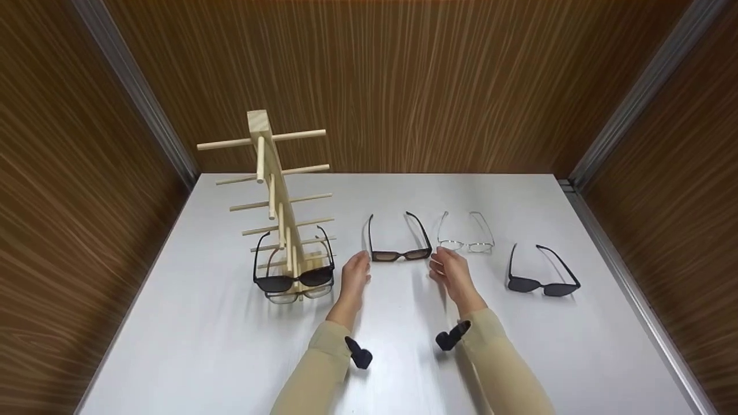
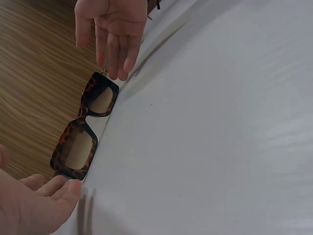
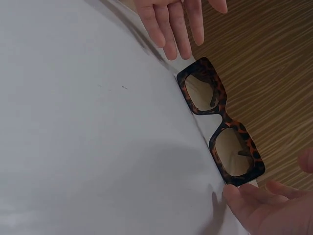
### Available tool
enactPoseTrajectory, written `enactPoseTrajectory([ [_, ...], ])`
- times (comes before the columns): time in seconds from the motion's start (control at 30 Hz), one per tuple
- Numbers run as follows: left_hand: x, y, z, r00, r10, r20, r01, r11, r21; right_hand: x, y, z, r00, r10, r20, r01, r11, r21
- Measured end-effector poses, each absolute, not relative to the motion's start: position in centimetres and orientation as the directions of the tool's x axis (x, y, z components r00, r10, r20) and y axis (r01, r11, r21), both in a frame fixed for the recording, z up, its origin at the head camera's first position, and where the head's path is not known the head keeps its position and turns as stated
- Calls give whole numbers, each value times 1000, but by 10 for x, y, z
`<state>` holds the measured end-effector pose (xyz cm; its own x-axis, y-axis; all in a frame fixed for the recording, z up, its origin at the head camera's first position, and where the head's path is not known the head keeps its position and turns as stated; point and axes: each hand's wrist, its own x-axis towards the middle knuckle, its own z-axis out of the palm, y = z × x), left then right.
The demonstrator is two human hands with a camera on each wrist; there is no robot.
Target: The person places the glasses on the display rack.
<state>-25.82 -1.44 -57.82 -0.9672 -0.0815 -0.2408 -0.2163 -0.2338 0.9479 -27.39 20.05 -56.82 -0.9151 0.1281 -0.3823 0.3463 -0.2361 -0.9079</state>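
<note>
Woodgrain walls point(image 1: 403, 86) are surrounding a white worktop point(image 1: 398, 357). Black sunglasses point(image 1: 275, 283) and clear glasses point(image 1: 282, 299) are hanging on the wooden rack point(image 1: 280, 187); apparently left down there: wire-frame glasses point(image 1: 465, 246), angular sunglasses point(image 1: 542, 285) and, between left hand point(image 1: 353, 278) and right hand point(image 1: 454, 274), square tortoiseshell sunglasses point(image 1: 400, 255). Straight fingers point(image 3: 180, 34) are gripping nothing.

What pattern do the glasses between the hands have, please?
Brown-and-black tortoiseshell frame, clearest in the right wrist view.

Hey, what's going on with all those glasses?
A person's left hand and right hand are at the two ends of the tortoiseshell sunglasses on the white table, fingers so close I can't tell whether they touch. Neither hand grips them. Black sunglasses and clear-lensed glasses are on the wooden stand; thin-framed glasses and dark sunglasses lie to the right.
</note>
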Motion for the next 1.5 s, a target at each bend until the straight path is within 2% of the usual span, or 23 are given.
enactPoseTrajectory([
  [0.37, -270, -8, -577, -972, -114, -204, -175, -224, 959, -284, 195, -566, -908, 143, -393, 357, -224, -907],
  [0.7, -279, -4, -573, -961, -150, -232, -221, -83, 972, -289, 189, -564, -901, 156, -404, 368, -216, -904],
  [1.13, -279, -5, -573, -944, -187, -270, -255, -104, 961, -284, 191, -567, -894, 196, -404, 363, -216, -906],
  [1.33, -280, -5, -574, -942, -218, -254, -238, -100, 966, -282, 193, -568, -868, 198, -455, 404, -252, -880],
  [1.5, -279, -5, -574, -932, -211, -295, -270, -141, 953, -280, 195, -568, -845, 191, -499, 441, -280, -853],
])
